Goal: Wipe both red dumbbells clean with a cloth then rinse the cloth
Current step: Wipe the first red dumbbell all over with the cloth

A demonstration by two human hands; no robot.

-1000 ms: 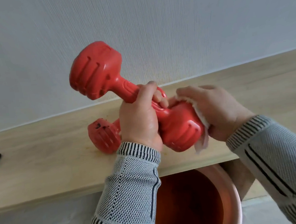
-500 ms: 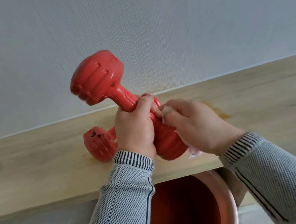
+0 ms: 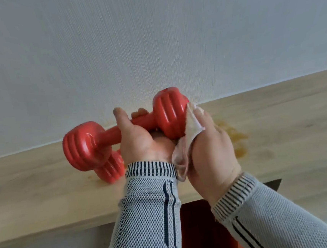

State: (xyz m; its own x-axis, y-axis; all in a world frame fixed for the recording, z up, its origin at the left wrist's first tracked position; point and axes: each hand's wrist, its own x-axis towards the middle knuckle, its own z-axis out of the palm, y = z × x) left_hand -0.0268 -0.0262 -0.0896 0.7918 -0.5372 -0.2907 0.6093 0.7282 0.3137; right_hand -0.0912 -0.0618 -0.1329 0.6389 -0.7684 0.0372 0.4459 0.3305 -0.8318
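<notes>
Left hand (image 3: 140, 146) in a clenched grip round the handle of a red dumbbell (image 3: 123, 133), held level above the tabletop (image 3: 45, 195). Right hand (image 3: 209, 151) grasps a pale cloth (image 3: 191, 129), pressing it to the dumbbell's right head. Second dumbbell (image 3: 111, 169) lies on the tabletop directly beneath the held one's left head, mostly hidden. Orange stain (image 3: 236, 138) on the tabletop right of the held dumbbell. Red tub (image 3: 196, 220) below the tabletop edge, under the wrists.

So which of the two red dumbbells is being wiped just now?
The raised dumbbell: the left hand grips its handle while the right hand presses the cloth against its end. The other dumbbell lies untouched on the shelf.
</notes>
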